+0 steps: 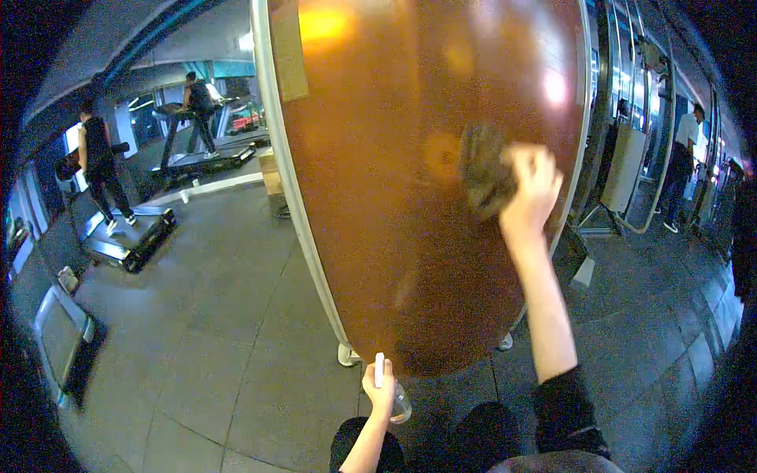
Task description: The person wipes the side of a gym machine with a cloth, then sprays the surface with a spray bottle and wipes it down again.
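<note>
- At the bottom centre of the frame, the left hand (380, 394) has its grip closed around a small clear spray bottle (400, 405). The bottle's white top sticks up above the fingers, just in front of the lower edge of the panel.
- To the right of it, a black sleeve (568, 410) covers the right arm as far as the forearm. The bare forearm rises towards the middle right of the frame.
- The right hand (532, 189) has its grip closed on a dark cloth (481, 169). The cloth bunches out to the left of the fingers and presses flat against the panel, so it lies between the palm and the surface.
- The panel (378, 158) is tall, glossy and reddish brown, and it fills the upper centre of the frame. Blurred light spots reflect in it.
- A white frame (288, 181) runs down the panel's left edge, and it stands on white feet (345, 356) on the floor.
- A tan sheet (289, 47) is fixed at the panel's upper left. Any writing on it is too blurred to read.
- The floor (221, 331) is made of large grey tiles.
- A cardboard box (272, 177) sits just left of the frame.
- At the left, a person in black (98, 169) stands on a treadmill (130, 240).
- Farther back, at the upper left, another person (197, 94) uses a second treadmill (201, 154).
- At the far right, a person in a white top (684, 158) stands among pale machines.
</note>
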Motion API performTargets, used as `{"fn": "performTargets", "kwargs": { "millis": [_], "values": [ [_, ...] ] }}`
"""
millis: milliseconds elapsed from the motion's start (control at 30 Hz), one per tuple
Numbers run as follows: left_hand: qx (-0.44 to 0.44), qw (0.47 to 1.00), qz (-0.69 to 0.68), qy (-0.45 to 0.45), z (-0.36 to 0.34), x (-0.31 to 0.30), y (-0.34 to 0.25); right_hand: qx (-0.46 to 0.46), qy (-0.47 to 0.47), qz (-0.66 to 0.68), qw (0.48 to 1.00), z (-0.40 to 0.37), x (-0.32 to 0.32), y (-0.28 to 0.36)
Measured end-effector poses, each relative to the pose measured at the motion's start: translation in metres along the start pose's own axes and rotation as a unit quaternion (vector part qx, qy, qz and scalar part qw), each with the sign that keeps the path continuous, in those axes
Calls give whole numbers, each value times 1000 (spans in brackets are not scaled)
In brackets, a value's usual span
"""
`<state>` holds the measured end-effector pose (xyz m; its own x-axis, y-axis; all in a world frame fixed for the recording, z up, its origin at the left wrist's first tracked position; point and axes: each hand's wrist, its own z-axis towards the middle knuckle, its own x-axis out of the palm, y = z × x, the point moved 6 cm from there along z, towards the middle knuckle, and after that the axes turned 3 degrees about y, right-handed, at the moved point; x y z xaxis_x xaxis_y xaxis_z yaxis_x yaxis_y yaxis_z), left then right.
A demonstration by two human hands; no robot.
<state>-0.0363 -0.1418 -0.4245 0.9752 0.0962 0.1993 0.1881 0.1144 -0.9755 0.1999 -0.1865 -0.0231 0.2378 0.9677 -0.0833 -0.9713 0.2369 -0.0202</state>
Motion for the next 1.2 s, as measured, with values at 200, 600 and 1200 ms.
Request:
{"fn": "performTargets", "kwargs": {
  "millis": [200, 600, 1200],
  "values": [
    [2, 1000, 17, -11, 1, -1, 2, 48, -21, 70, 996, 62, -9, -1],
    [-8, 1000, 10, -5, -6, -3, 0, -114, 130, 93, 981, -113, -1, 56],
    [31, 999, 40, -14, -5, -8, -7, -121, 66, 97, 986, -97, 3, 55]
  ]
}}
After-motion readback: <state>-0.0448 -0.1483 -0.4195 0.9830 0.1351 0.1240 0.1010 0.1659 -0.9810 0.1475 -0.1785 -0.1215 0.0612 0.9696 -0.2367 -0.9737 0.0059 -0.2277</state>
